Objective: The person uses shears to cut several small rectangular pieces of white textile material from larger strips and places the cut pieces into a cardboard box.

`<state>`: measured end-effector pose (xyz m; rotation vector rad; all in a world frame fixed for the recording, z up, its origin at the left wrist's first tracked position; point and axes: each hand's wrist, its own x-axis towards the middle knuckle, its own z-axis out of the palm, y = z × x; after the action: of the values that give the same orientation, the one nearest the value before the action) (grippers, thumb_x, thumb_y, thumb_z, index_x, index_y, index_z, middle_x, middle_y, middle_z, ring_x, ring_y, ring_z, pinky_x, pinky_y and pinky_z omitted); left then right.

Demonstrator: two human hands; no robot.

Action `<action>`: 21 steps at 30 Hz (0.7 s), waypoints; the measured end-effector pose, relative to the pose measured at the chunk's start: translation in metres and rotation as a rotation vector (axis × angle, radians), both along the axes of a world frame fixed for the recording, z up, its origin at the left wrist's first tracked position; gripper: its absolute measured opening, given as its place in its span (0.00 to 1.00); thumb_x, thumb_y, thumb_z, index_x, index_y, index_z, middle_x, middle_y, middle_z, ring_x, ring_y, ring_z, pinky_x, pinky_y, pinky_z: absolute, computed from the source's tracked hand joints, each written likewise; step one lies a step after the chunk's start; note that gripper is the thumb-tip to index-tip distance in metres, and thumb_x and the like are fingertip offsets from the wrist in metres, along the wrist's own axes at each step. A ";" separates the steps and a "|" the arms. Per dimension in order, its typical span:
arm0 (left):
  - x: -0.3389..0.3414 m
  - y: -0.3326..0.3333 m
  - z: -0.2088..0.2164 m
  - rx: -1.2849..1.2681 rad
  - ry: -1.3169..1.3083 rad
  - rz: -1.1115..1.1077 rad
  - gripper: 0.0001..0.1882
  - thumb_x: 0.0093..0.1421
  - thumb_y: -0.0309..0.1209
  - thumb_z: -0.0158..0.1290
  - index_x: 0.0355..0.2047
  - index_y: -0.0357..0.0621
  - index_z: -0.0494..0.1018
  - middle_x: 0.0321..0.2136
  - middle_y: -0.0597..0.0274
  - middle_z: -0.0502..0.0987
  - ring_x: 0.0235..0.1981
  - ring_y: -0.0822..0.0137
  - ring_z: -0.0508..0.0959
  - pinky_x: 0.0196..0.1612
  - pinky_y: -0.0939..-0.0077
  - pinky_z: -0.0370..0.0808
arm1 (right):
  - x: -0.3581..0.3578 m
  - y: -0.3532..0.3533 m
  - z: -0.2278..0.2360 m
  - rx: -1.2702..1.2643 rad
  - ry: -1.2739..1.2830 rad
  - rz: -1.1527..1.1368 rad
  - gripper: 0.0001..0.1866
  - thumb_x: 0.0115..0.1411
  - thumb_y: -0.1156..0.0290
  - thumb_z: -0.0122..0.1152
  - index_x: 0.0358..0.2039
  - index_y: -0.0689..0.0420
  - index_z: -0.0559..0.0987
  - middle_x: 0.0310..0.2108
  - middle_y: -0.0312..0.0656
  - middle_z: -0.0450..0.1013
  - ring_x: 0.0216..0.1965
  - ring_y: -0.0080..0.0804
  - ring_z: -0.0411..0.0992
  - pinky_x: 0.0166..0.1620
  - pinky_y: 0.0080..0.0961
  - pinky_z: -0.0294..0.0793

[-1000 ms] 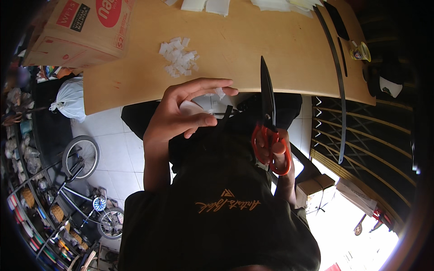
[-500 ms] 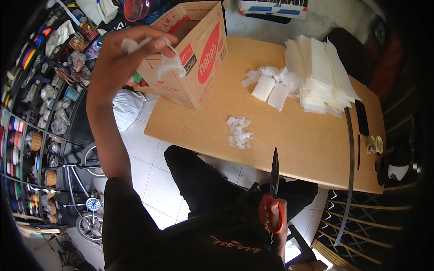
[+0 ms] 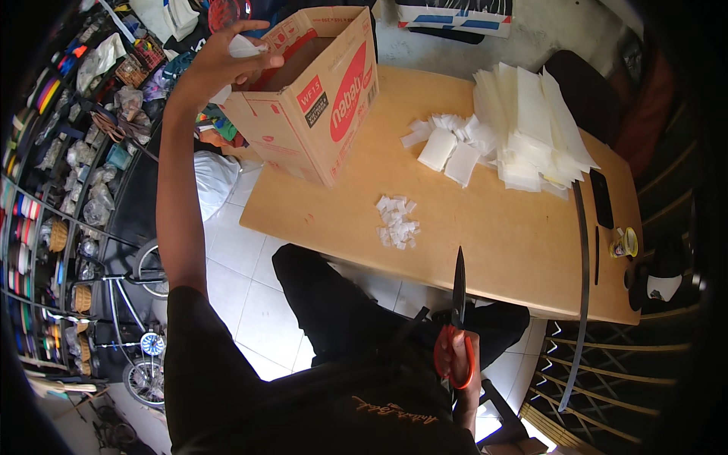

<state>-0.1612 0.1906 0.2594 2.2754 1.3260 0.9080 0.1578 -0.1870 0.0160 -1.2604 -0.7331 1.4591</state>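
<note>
1. The person is sitting at a wooden bench (image 3: 485, 235), leaning back from it, with both arms working apart from each other.
2. The left hand (image 3: 224, 61) is reaching up and out over the open top of a cardboard box (image 3: 318, 114) that is standing on the bench's left end. Its fingers (image 3: 254, 62) are curling loosely around a small white piece (image 3: 244, 47), pinching it just above the box mouth, as though the box is serving as the collecting bin for cut pieces.
3. The right hand (image 3: 459, 364) is resting low, near the lap and off the bench edge. Its fingers are threading through the orange handles of a pair of scissors (image 3: 457, 318) and closing firmly on them; the dark blades are shut and pointing up and away from the body, which is keeping the tip clear of the legs.
4. A little heap of small white cut scraps (image 3: 398, 220) is lying near the bench's front edge, within easy reach of both hands.
5. Farther back, a tall fanned stack of white sheets (image 3: 527, 125) is sitting toward the right, with several folded white pieces (image 3: 447, 144) lying just beside it on its left.
6. A long dark strip (image 3: 584, 280) is lying along the right side of the bench, a black phone (image 3: 601, 199) and a small roll of tape (image 3: 626, 243) near it.
</note>
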 end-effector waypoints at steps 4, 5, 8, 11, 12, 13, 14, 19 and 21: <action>0.006 -0.027 0.005 0.001 -0.060 -0.012 0.33 0.59 0.44 0.61 0.58 0.39 0.66 0.25 0.68 0.71 0.24 0.79 0.68 0.30 0.83 0.65 | -0.002 0.001 -0.007 0.003 -0.001 0.018 0.32 0.64 0.39 0.52 0.21 0.58 0.67 0.11 0.29 0.57 0.09 0.16 0.56 0.13 0.16 0.53; 0.007 -0.034 0.005 -0.005 -0.082 -0.039 0.32 0.59 0.44 0.61 0.58 0.39 0.66 0.25 0.68 0.72 0.24 0.78 0.68 0.30 0.83 0.65 | -0.002 0.001 -0.008 0.003 0.008 0.024 0.32 0.64 0.39 0.52 0.21 0.58 0.68 0.11 0.29 0.57 0.09 0.16 0.56 0.13 0.16 0.53; 0.025 -0.065 -0.011 -0.178 -0.296 -0.245 0.22 0.65 0.34 0.53 0.56 0.37 0.66 0.27 0.63 0.75 0.27 0.76 0.72 0.34 0.81 0.69 | -0.004 0.001 -0.007 0.011 -0.008 -0.001 0.32 0.64 0.40 0.52 0.20 0.58 0.67 0.11 0.29 0.57 0.09 0.16 0.56 0.13 0.16 0.53; 0.057 -0.103 -0.051 -0.455 -0.582 -0.350 0.16 0.65 0.27 0.50 0.53 0.36 0.68 0.31 0.58 0.77 0.33 0.72 0.78 0.39 0.79 0.75 | -0.004 0.000 -0.013 -0.003 0.009 -0.020 0.32 0.64 0.40 0.52 0.19 0.58 0.67 0.10 0.29 0.57 0.09 0.16 0.56 0.13 0.16 0.53; 0.066 -0.118 -0.070 -0.507 -0.600 -0.346 0.16 0.65 0.27 0.51 0.51 0.36 0.69 0.32 0.57 0.78 0.34 0.71 0.79 0.40 0.80 0.76 | -0.004 -0.001 -0.016 -0.003 0.017 -0.013 0.32 0.65 0.40 0.52 0.19 0.57 0.67 0.10 0.29 0.57 0.09 0.16 0.56 0.13 0.15 0.53; 0.067 -0.128 -0.094 -0.572 -0.642 -0.325 0.15 0.64 0.27 0.52 0.50 0.35 0.70 0.33 0.55 0.78 0.35 0.69 0.80 0.40 0.80 0.77 | -0.006 0.002 -0.013 -0.029 0.003 0.010 0.32 0.64 0.39 0.53 0.20 0.57 0.68 0.10 0.29 0.57 0.09 0.16 0.56 0.13 0.15 0.53; 0.077 -0.136 -0.115 -0.660 -0.675 -0.324 0.14 0.63 0.26 0.55 0.47 0.34 0.72 0.34 0.54 0.79 0.35 0.68 0.81 0.39 0.80 0.78 | -0.007 0.002 -0.014 -0.035 0.001 0.012 0.32 0.63 0.39 0.53 0.20 0.58 0.68 0.10 0.29 0.58 0.09 0.16 0.57 0.13 0.15 0.53; 0.132 -0.168 -0.205 -0.873 -0.856 -0.209 0.14 0.56 0.22 0.62 0.42 0.32 0.74 0.36 0.53 0.81 0.28 0.65 0.83 0.29 0.77 0.80 | -0.005 -0.004 -0.011 -0.033 -0.094 -0.007 0.39 0.49 0.27 0.59 0.23 0.58 0.69 0.13 0.28 0.59 0.12 0.15 0.57 0.16 0.17 0.54; 0.141 -0.178 -0.222 -0.934 -0.802 -0.117 0.13 0.56 0.22 0.62 0.41 0.31 0.75 0.36 0.53 0.81 0.27 0.65 0.83 0.27 0.78 0.79 | -0.001 -0.006 -0.007 -0.040 -0.230 0.056 0.44 0.41 0.22 0.60 0.24 0.59 0.69 0.15 0.28 0.59 0.15 0.15 0.57 0.18 0.18 0.54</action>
<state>-0.0198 0.0126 0.0375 1.0791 0.9206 0.7802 0.1567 -0.1927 0.0092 -1.4649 -0.9017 1.3930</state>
